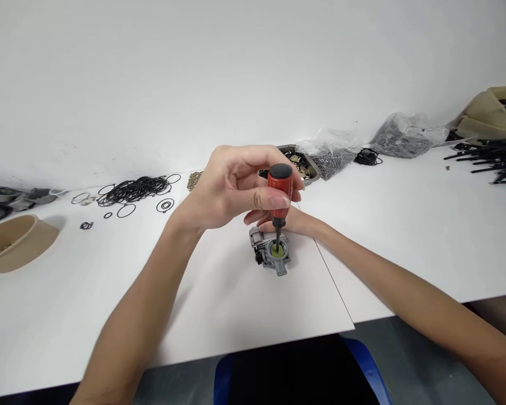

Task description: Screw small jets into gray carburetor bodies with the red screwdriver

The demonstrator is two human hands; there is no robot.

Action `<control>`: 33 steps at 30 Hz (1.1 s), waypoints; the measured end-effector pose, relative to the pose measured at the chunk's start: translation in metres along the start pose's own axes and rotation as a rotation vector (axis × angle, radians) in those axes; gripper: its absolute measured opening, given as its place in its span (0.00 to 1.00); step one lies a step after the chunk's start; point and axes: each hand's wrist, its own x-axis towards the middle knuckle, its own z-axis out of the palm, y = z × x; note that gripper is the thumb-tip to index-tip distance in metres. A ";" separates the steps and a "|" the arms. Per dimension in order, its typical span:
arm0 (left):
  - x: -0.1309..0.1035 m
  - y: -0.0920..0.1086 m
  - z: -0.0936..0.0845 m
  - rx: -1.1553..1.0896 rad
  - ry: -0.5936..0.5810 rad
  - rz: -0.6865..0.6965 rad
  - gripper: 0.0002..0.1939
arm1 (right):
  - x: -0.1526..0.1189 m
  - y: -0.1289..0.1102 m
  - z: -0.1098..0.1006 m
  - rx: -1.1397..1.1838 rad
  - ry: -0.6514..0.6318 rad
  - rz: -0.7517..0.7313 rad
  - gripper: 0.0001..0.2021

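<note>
My left hand [236, 188] is wrapped round the red handle of a screwdriver [280, 188], which stands nearly upright. Its dark shaft reaches down into the round opening of a small grey metal part like a carburetor [261, 242], where something yellow-green shows. The metal part lies on the white table [227, 304]. From the right, my right hand [294, 219] reaches behind the screwdriver and holds the far side of the part; my left hand and the handle hide some of its fingers.
Black rubber rings [137, 191] and a beige bin [21, 242] are at the left. Behind my hands are a metal tray [314, 169] and clear plastic bags [405, 135]. Black rods [493, 157] and another beige bin [484, 115] stand far right. A seam [333, 281] crosses the table.
</note>
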 end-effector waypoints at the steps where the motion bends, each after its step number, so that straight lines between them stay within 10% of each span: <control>1: 0.000 0.002 0.000 -0.001 -0.021 0.001 0.08 | 0.000 0.000 0.000 0.008 0.003 0.003 0.17; 33: 0.001 -0.005 0.007 -0.004 0.158 -0.029 0.16 | -0.003 -0.007 -0.001 0.059 -0.055 0.034 0.13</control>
